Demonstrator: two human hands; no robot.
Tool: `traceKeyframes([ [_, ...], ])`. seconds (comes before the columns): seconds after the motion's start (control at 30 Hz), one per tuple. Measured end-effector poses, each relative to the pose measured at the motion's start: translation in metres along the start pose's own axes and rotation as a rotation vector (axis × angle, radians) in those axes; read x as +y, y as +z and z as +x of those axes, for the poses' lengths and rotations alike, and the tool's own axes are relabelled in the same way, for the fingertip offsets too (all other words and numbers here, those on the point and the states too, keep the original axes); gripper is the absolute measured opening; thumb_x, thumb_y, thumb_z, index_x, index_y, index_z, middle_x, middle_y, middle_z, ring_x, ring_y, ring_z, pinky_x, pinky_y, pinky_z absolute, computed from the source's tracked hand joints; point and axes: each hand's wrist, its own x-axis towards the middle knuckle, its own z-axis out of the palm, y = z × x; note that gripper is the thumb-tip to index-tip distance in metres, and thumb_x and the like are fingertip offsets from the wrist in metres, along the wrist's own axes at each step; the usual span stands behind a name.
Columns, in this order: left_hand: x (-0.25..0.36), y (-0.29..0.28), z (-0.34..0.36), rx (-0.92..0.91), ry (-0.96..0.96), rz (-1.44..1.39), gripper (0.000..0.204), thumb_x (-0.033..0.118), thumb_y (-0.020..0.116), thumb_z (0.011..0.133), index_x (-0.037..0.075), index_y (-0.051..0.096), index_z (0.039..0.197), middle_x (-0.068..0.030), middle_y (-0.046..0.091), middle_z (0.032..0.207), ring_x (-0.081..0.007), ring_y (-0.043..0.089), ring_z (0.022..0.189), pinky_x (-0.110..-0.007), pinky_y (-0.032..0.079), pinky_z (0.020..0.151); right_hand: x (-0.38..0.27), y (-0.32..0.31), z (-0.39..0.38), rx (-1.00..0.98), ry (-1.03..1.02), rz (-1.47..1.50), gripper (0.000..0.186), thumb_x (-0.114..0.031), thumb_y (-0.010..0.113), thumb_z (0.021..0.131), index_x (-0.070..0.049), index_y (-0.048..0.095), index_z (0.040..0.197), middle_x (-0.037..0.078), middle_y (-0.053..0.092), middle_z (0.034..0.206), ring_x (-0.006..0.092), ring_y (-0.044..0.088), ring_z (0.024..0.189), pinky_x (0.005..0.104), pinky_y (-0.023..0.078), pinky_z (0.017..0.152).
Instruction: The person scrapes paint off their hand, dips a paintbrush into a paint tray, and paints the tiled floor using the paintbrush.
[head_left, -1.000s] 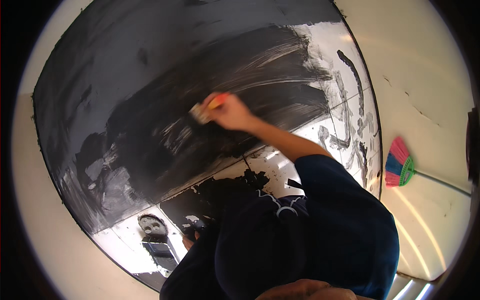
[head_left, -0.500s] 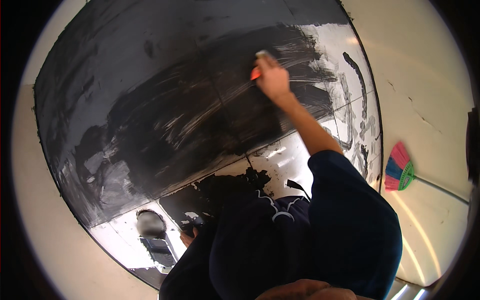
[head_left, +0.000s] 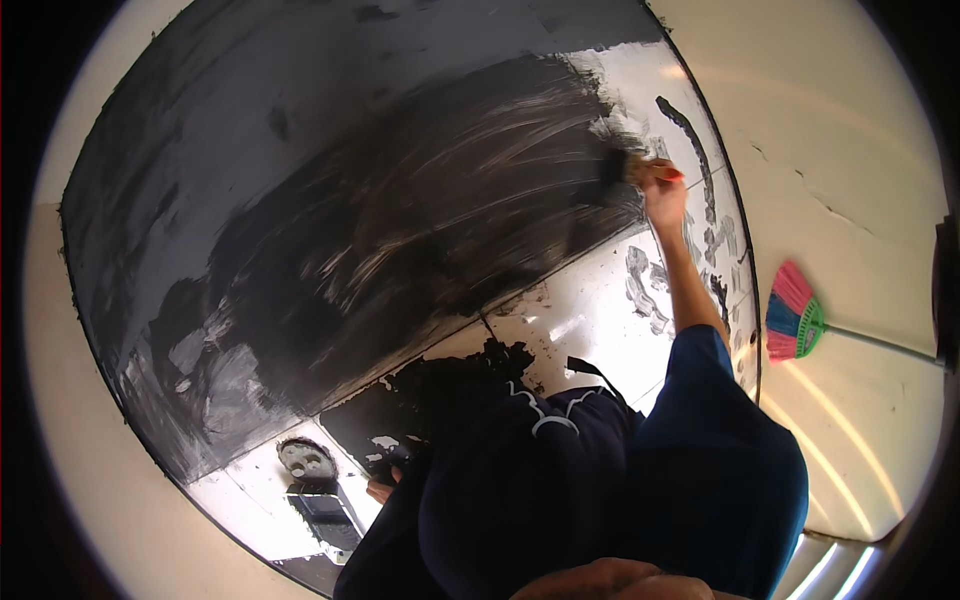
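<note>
In my right hand [head_left: 664,190] is a paintbrush with an orange-red handle end. Its fingers are closed round the handle, and the dark bristles [head_left: 617,168] point left onto the wet black coating [head_left: 420,200], near its right edge. The coating lies in streaks over a white tiled surface [head_left: 560,315]. My left hand [head_left: 382,487] is low, beside my body, next to a black-coated patch [head_left: 370,420]. Only a few of its fingers show; dark clothing hides the rest, and whether it holds anything is hidden.
Left of my left hand are a round, dark-rimmed thing [head_left: 306,459] with a grey, spotted inside and a dark rectangular object [head_left: 325,518]. A pink, blue and green broom [head_left: 795,315] is at the right, against a cream surface [head_left: 840,180] with cracks.
My right hand has swept the brush to the right and slightly down, from mid-coating to its right edge. My left hand has stayed low beside my body.
</note>
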Motion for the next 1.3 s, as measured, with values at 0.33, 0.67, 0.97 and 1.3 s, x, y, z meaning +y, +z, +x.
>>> traceKeyframes([
  [0.33, 0.001, 0.008, 0.005, 0.011, 0.030, 0.007, 0.054, 0.036, 0.076, 0.082, -0.001, 0.054, 0.116, -0.0254, 0.056, 0.110, -0.0430, 0.057, 0.100, -0.053, 0.049, 0.086, -0.118, 0.119, -0.129, -0.387, -0.254, -0.248, 0.026, 0.007, 0.068, 0.083, -0.009, 0.063, 0.104, 0.018, 0.070, 0.115, 0.0353, 0.072, 0.097, 0.0388, 0.060, 0.081],
  [0.67, 0.001, 0.011, 0.001, 0.034, 0.031, 0.004, 0.055, 0.035, 0.076, 0.083, 0.000, 0.053, 0.117, -0.0248, 0.055, 0.110, -0.0419, 0.057, 0.100, -0.052, 0.049, 0.086, -0.074, 0.065, -0.139, -0.334, 0.556, 0.458, 0.014, -0.002, 0.071, 0.091, -0.003, 0.064, 0.103, 0.008, 0.070, 0.097, 0.0157, 0.070, 0.088, 0.0322, 0.061, 0.080],
  [0.97, 0.003, 0.013, 0.009, 0.036, 0.054, 0.029, 0.055, 0.035, 0.076, 0.083, 0.000, 0.053, 0.119, -0.0243, 0.055, 0.111, -0.0409, 0.057, 0.101, -0.051, 0.050, 0.085, 0.014, -0.053, -0.110, -0.114, -0.158, -0.851, 0.018, -0.004, 0.063, 0.088, -0.014, 0.068, 0.103, 0.015, 0.072, 0.116, 0.0378, 0.072, 0.085, 0.0443, 0.060, 0.074],
  [1.3, -0.005, 0.013, 0.006, 0.058, 0.060, 0.027, 0.055, 0.034, 0.076, 0.084, 0.000, 0.052, 0.121, -0.0238, 0.055, 0.111, -0.0398, 0.057, 0.101, -0.050, 0.050, 0.085, -0.176, 0.168, -0.213, -0.814, -0.099, 0.289, 0.018, 0.001, 0.067, 0.083, -0.008, 0.065, 0.100, 0.015, 0.072, 0.109, 0.0351, 0.071, 0.094, 0.0381, 0.057, 0.079],
])
